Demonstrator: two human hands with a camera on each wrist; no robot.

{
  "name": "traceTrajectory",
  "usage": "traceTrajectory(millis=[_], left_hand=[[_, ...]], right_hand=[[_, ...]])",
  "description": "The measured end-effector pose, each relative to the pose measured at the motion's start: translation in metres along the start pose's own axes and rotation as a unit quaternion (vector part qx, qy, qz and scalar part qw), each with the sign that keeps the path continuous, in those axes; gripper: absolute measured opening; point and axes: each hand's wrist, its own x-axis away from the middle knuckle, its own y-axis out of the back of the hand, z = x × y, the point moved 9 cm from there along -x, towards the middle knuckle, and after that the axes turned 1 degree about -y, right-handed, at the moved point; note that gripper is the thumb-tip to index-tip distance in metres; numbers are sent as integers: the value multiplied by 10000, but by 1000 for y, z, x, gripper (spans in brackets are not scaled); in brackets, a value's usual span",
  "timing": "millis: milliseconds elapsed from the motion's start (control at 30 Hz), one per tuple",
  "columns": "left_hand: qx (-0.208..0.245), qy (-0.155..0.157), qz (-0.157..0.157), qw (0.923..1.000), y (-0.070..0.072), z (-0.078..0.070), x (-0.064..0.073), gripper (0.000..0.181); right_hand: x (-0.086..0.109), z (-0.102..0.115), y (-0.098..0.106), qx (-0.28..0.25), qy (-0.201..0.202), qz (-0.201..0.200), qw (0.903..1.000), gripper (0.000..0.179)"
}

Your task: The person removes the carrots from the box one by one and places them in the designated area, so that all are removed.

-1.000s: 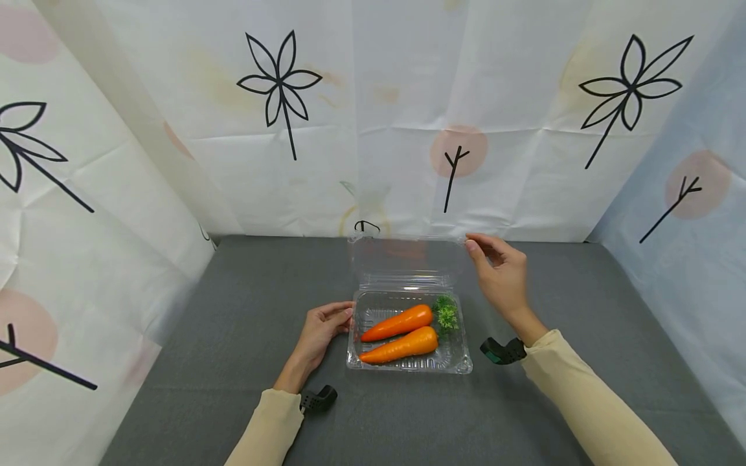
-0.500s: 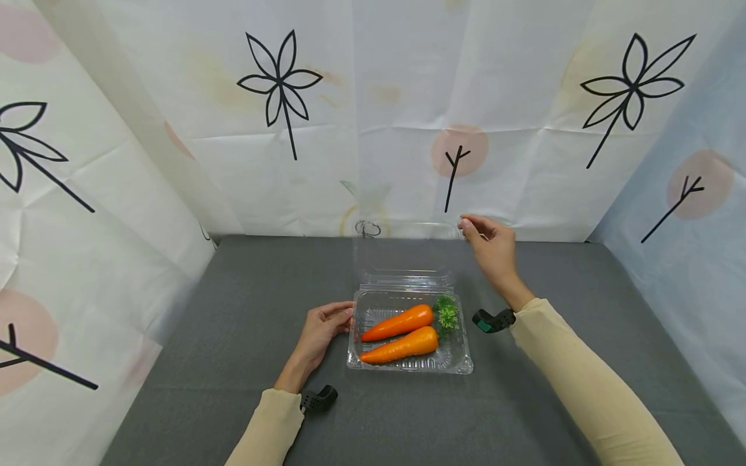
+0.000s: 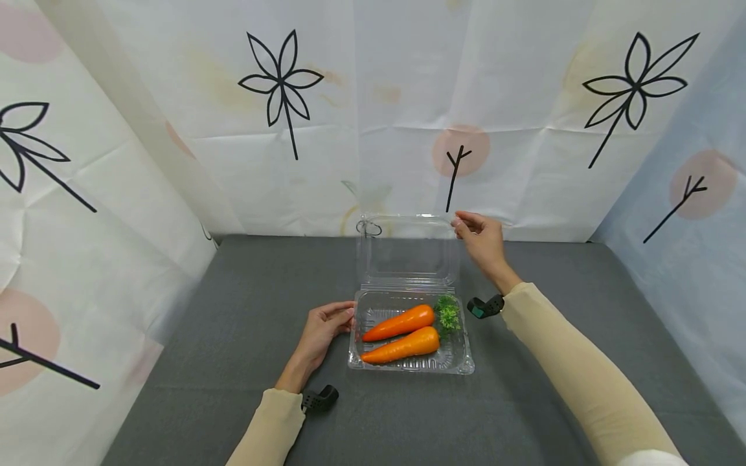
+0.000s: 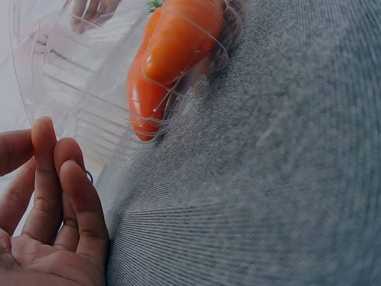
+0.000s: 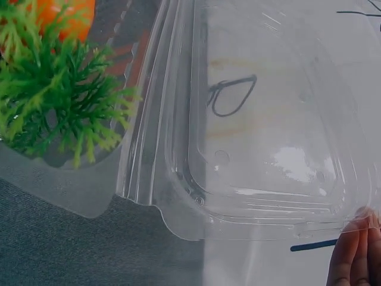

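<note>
A clear plastic clamshell container [image 3: 411, 371] lies on the table with its hinged lid [image 3: 410, 254] raised roughly upright at the back. Inside the base are two orange carrots [image 3: 399, 323], side by side, their tips pointing left. Leafy green tops [image 3: 447, 313] sit at their thick ends on the right. My left hand [image 3: 318, 333] pinches the left rim of the base between thumb and fingers. With thumb and fingertips, my right hand [image 3: 485, 246] grips the lid's upper right corner. In the right wrist view the green leaves [image 5: 65, 101] stand close to the hinge.
A dark grey cloth [image 3: 245, 291] covers the table. White fabric walls [image 3: 408, 77] printed with line flowers enclose it at the back and both sides. Black wrist cameras [image 3: 319, 399] are worn under both wrists.
My right hand has moved up and then to the left, tilting the lid from leaning back to closer to upright. The left hand, base and carrots have stayed in place.
</note>
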Motion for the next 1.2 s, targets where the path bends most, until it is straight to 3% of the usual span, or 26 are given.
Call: traceTrajectory(millis=[200, 500, 1200], left_hand=[[-24, 19, -28, 10000, 0, 0, 0, 30], [-23, 36, -39, 10000, 0, 0, 0, 29], [42, 27, 23, 10000, -1, 0, 0, 31]], right_hand=[[-1, -10, -4, 62, -169, 234, 9996, 39], [-2, -38, -6, -628, -518, 429, 9958, 40], [1, -81, -16, -684, -1076, 1011, 9867, 44]])
